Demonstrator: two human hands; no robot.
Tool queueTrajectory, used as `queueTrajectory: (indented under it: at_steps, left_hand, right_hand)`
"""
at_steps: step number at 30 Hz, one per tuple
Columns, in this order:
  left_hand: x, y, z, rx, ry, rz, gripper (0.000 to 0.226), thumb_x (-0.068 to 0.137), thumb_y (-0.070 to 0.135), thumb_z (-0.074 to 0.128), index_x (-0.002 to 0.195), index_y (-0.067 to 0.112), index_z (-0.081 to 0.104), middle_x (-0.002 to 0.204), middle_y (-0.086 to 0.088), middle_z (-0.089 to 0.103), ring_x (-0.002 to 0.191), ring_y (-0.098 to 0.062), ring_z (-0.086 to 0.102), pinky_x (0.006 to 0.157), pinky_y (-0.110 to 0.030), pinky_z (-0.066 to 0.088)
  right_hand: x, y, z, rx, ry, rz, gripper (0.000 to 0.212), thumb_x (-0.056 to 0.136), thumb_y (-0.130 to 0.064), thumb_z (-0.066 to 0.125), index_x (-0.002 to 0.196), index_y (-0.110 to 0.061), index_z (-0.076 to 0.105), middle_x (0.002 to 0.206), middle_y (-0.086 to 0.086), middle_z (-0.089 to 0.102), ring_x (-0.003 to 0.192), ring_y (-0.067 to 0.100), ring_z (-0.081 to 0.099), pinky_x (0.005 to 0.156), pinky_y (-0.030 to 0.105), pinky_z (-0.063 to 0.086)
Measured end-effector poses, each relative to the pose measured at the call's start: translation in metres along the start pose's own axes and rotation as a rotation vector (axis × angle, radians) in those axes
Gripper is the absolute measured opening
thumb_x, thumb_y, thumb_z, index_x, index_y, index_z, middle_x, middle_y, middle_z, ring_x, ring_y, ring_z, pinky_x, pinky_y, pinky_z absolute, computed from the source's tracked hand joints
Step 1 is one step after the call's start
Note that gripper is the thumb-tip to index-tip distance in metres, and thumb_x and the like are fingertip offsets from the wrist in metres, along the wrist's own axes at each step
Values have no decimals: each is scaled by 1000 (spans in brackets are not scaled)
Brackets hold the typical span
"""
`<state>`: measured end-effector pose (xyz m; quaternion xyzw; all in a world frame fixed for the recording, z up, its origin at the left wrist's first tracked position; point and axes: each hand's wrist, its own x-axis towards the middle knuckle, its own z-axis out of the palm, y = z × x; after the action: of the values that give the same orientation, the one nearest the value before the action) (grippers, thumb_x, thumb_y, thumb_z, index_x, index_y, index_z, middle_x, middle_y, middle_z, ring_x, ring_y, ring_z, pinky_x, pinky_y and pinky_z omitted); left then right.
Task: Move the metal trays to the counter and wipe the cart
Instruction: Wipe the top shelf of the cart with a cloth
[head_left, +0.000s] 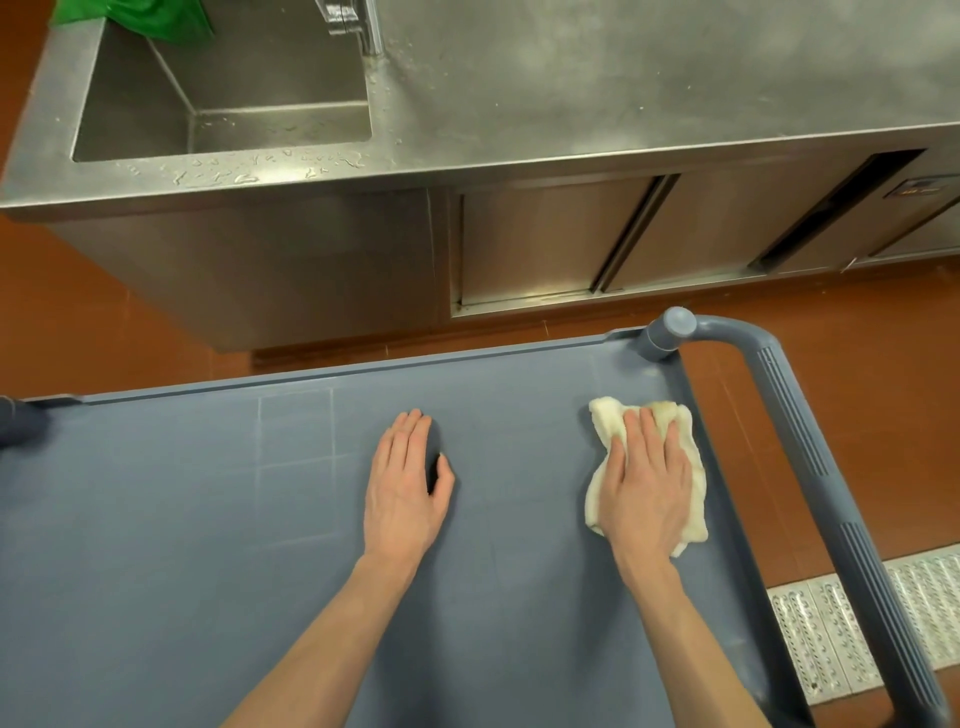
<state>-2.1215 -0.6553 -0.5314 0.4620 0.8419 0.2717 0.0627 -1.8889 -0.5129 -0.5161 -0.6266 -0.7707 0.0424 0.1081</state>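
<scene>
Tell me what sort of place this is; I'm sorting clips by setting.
Most likely a commercial kitchen or dish area: a stainless steel counter with a built-in sink, a grey utility cart being wiped with a cloth, and a metal floor drain grate.

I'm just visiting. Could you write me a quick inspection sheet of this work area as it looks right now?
Surface: blue-grey cart top, faint scuff lines, no trays on it.
Job's things: cream cloth lying near the cart's right edge; metal trays: nothing seen.
Clutter: green cloth at the sink's far corner.
Grip: right hand pressing flat on the cloth; left hand flat on the cart top, holding nothing.
Cables: nothing seen.
Surroundings: steel counter with water drops by the sink, cart handle, orange floor, floor grate.
</scene>
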Motion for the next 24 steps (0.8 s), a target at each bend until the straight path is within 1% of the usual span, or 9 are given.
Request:
queueTrajectory:
  at_steps: [3, 7, 10, 15, 17, 21, 23, 24]
  left_hand:
    - [2, 0, 0, 2, 1, 3, 52, 100, 15, 64, 149, 4, 53, 156, -11, 53, 149, -27, 45, 125, -43, 36]
    - [6, -2, 1, 11, 18, 18, 49, 100, 13, 63, 147, 2, 55, 155, -12, 55, 148, -29, 46, 126, -44, 35]
    - [8, -4, 2, 20, 30, 30, 46, 101, 16, 57, 145, 1, 56, 154, -13, 55, 148, -29, 47, 126, -44, 34]
    - [13, -5, 1, 61, 42, 34, 46, 99, 17, 52, 141, -2, 59, 152, -16, 57, 146, -31, 48, 124, -49, 37]
    - [11, -2, 2, 72, 45, 35, 46, 99, 16, 52, 140, -2, 59, 151, -17, 57, 145, -32, 49, 123, -50, 37]
    - [14, -4, 4, 97, 47, 60, 44, 99, 13, 57, 139, -3, 60, 150, -17, 58, 144, -33, 50, 123, -50, 38]
    - [16, -6, 4, 112, 47, 57, 43, 98, 13, 60, 139, -3, 61, 149, -18, 58, 143, -33, 51, 122, -51, 38]
    - [18, -8, 4, 115, 47, 53, 43, 99, 14, 59, 139, -3, 61, 149, -18, 58, 143, -33, 51, 122, -51, 39]
  right_hand:
    - [33, 7, 4, 2, -35, -46, 50, 110, -35, 29, 150, -17, 53, 154, 3, 54, 146, 29, 45, 118, 43, 36]
    - [74, 6, 6, -7, -20, -147, 51, 111, -35, 28, 148, -12, 55, 150, 6, 58, 142, 28, 49, 120, 42, 36]
    - [89, -3, 8, -20, -4, -195, 52, 112, -36, 25, 146, -12, 56, 147, 5, 60, 138, 26, 52, 120, 41, 36]
    - [87, -19, 12, 32, 26, -198, 47, 110, -32, 34, 143, -11, 59, 145, 5, 63, 134, 27, 54, 117, 41, 38]
    - [82, -38, 15, 43, 24, -237, 46, 110, -31, 36, 143, -12, 60, 146, 4, 62, 136, 29, 54, 119, 42, 37]
    - [70, -104, 29, 89, -7, -363, 44, 107, -27, 41, 145, -14, 58, 150, 4, 59, 139, 30, 51, 122, 41, 33]
    - [62, -131, 33, 61, -45, -396, 46, 108, -29, 39, 149, -16, 54, 155, 2, 54, 142, 28, 48, 124, 39, 30]
    - [57, -141, 35, 34, -76, -448, 47, 109, -31, 36, 151, -17, 52, 156, 0, 52, 144, 27, 46, 125, 39, 29]
